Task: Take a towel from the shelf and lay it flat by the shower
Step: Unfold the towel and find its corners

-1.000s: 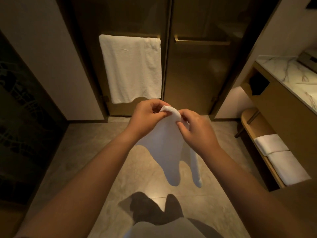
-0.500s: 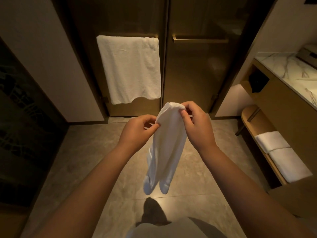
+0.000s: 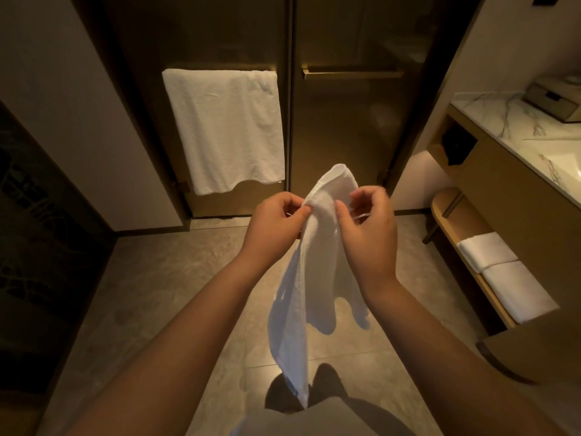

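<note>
A small white towel (image 3: 308, 278) hangs in the air in front of me over the tiled floor, bunched at the top and trailing down in loose folds. My left hand (image 3: 273, 228) pinches its upper left edge. My right hand (image 3: 367, 228) grips the upper right part, fingers curled around the cloth. Both hands are close together, just short of the glass shower doors (image 3: 345, 127). At the right, the low wooden shelf (image 3: 456, 215) under the vanity holds two folded white towels (image 3: 503, 275).
A large white towel (image 3: 226, 130) hangs on the bar of the left shower door. The marble vanity top (image 3: 515, 127) with a box on it juts out at the right. A dark patterned panel stands at the left. Grey floor tiles (image 3: 163, 278) spread below.
The towel has loosened and hangs longer, with its top loop raised above my fingers. Both hands have shifted their hold along its upper edge and dropped slightly.
</note>
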Demonstrator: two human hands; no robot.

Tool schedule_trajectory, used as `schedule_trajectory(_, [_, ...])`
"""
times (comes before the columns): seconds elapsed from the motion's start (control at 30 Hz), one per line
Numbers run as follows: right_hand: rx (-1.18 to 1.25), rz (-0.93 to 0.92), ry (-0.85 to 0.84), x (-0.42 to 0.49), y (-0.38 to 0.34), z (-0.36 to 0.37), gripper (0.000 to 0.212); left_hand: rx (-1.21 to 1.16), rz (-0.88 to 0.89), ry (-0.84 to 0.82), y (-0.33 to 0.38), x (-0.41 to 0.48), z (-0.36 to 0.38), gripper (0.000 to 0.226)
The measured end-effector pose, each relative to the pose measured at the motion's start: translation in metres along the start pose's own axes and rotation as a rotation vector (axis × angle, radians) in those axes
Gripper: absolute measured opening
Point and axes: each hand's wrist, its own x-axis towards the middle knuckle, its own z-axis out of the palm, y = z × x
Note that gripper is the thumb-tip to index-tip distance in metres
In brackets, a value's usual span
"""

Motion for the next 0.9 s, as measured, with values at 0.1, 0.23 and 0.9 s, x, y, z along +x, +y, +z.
schedule_trajectory(0.1, [0.008, -0.013, -0.169, -0.02, 0.0, -0.001, 0.011, -0.027, 0.001, 0.021, 0.008, 0.004, 0.007, 0.011])
schedule_trajectory(0.23, [0.02, 0.047, -0.208, -0.034, 0.002, -0.003, 0.039, -0.003, -0.013, 0.06, 0.015, 0.006, 0.009, 0.016])
schedule_trajectory(0.9, [0.101, 0.321, -0.301, 0.01, 0.014, 0.021, 0.007, 0.127, 0.061, 0.075, -0.014, -0.015, 0.0, 0.013])
